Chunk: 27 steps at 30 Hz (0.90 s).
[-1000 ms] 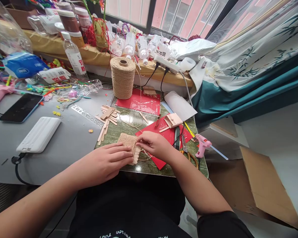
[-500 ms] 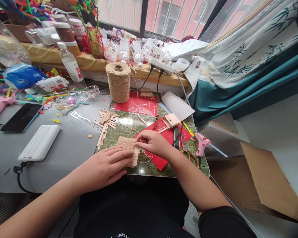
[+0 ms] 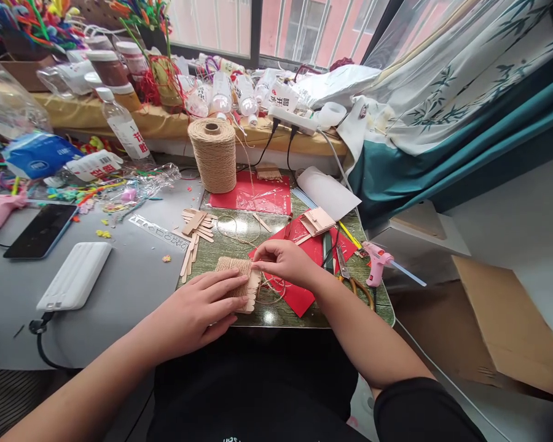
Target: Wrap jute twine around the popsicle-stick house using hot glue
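Note:
A panel of wooden craft sticks wound with jute twine [image 3: 236, 270] lies on the green marbled board [image 3: 212, 255] in front of me. My left hand [image 3: 198, 310] rests flat on its near side, fingers stretched out and pressing it down. My right hand [image 3: 283, 263] sits at the panel's right edge, fingertips pinched on a strand of twine there. Loose twine loops [image 3: 239, 228] trail across the board toward the big twine spool [image 3: 214, 155] at the back.
Loose craft sticks [image 3: 196, 228], red paper [image 3: 301, 294], scissors [image 3: 350, 279] and a pink glue gun [image 3: 378, 263] lie around the board. A white power bank [image 3: 74, 276] and phone [image 3: 39, 230] sit left. Bottles and a power strip [image 3: 292, 120] line the sill; a cardboard box [image 3: 511, 331] stands right.
Both hands stay on the twine-wrapped panel with only slight finger shifts. The view has tilted a little, so everything sits slightly lower and left.

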Motion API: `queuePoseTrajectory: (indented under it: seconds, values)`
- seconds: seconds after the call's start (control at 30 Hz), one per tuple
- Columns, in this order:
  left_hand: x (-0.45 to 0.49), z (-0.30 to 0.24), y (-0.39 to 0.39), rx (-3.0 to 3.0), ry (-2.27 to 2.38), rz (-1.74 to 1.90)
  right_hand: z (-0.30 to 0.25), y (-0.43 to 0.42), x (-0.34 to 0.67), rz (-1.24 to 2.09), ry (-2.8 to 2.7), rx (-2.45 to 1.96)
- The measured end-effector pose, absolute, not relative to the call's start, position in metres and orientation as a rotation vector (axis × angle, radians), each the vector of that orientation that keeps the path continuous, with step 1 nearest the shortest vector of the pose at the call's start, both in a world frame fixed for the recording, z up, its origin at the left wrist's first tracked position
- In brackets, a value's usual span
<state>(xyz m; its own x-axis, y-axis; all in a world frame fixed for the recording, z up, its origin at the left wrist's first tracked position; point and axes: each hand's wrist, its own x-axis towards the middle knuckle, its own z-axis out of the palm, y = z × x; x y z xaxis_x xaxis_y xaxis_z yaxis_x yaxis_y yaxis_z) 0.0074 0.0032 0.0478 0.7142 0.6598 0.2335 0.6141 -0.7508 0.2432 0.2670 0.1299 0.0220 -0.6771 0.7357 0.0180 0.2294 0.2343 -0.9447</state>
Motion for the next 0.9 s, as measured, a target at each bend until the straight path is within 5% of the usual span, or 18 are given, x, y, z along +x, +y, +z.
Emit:
queuePoseTrajectory:
  seconds: [0.37, 0.9]
  values:
    - [0.007, 0.045, 0.006, 2.635, 1.033, 0.544, 0.001, 0.145, 0.256, 1.825, -1.673, -0.802]
    - [0.031, 0.05, 0.025, 2.356, 1.207, 0.743, 0.0, 0.142, 0.258, 1.87, -1.574, -0.832]
